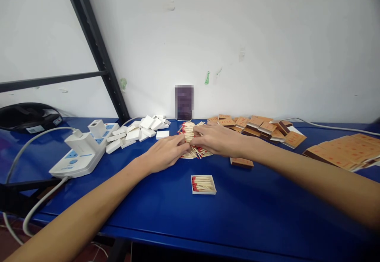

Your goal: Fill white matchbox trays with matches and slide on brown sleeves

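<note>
Both my hands reach over the blue table [166, 210] to a loose pile of red-tipped matches [190, 129] near the wall. My left hand [166, 153] has its fingers curled and pinched on some matches at the pile's front. Against it, my right hand [218, 139] also closes on matches from the right. An open white tray [203, 184], partly filled with matches, lies nearer me. One brown matchbox sleeve [241, 162] lies just right of the pile.
White inner trays [139, 132] are heaped at the left of the pile, brown sleeves [261, 126] at the right and far right [344, 151]. A white power strip [80, 155] with cables sits left, by a black shelf post [97, 52]. A dark upright object [184, 102] leans on the wall.
</note>
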A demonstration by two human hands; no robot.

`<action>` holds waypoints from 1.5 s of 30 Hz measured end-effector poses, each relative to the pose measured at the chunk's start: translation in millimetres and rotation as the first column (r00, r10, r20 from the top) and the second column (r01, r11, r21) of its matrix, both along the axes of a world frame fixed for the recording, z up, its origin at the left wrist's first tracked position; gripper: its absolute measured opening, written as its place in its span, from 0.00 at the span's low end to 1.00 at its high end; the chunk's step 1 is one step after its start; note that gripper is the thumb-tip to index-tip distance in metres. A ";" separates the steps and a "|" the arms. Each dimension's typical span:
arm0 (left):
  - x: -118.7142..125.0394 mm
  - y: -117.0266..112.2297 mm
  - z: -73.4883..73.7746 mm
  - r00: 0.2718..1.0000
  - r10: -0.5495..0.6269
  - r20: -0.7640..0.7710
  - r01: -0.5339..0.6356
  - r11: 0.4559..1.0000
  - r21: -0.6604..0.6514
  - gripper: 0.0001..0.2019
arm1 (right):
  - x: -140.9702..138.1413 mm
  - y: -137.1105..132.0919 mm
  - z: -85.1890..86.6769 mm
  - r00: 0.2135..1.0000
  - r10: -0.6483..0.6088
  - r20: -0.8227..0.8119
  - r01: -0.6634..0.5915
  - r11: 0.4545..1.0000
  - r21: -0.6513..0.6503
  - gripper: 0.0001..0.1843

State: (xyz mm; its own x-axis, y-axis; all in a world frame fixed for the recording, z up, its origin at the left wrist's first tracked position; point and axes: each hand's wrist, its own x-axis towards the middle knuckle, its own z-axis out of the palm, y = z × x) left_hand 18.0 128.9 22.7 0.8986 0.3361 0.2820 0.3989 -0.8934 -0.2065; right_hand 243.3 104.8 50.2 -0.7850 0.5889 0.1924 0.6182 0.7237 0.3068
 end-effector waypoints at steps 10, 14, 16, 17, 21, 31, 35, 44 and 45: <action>10.8 -54.6 11.8 0.980 -0.094 0.173 0.159 0.895 -0.417 0.03 | -11.6 -19.4 -8.2 0.984 -0.082 -0.159 0.048 0.977 -0.208 0.08; 15.3 -57.4 7.0 0.986 -0.072 0.152 0.131 0.897 -0.422 0.06 | -13.4 -19.5 -14.2 0.987 -0.117 -0.107 0.099 0.982 -0.161 0.08; 14.0 -53.6 6.4 0.986 -0.041 0.161 0.105 0.905 -0.412 0.07 | -13.0 -18.0 -17.2 0.987 -0.125 -0.098 0.109 0.982 -0.157 0.10; 12.8 -50.6 6.3 0.983 -0.024 0.182 0.096 0.910 -0.402 0.07 | -12.8 -17.3 -18.7 0.987 -0.128 -0.101 0.110 0.980 -0.164 0.10; 5.4 -32.1 4.4 0.960 0.073 0.270 0.022 0.943 -0.331 0.08 | -10.7 -16.5 -21.7 0.984 -0.133 -0.117 0.110 0.976 -0.189 0.08; -5.2 -13.0 2.1 0.986 0.053 0.159 -0.010 0.965 -0.263 0.09 | 2.8 -42.6 -6.6 0.864 -0.232 -0.447 0.017 0.901 -0.433 0.04; -5.7 -17.3 6.0 0.998 -0.001 0.061 0.017 0.962 -0.273 0.14 | 5.1 -61.3 -13.7 0.778 -0.268 -0.568 -0.075 0.858 -0.507 0.17; -5.2 -19.0 4.5 1.000 0.026 0.006 -0.023 0.954 -0.298 0.10 | -4.3 -86.0 -21.5 0.690 -0.318 -0.651 -0.094 0.852 -0.515 0.05; -5.4 -19.2 4.8 1.000 0.020 0.006 -0.018 0.952 -0.307 0.08 | -5.2 -86.1 -22.8 0.679 -0.322 -0.660 -0.102 0.849 -0.519 0.04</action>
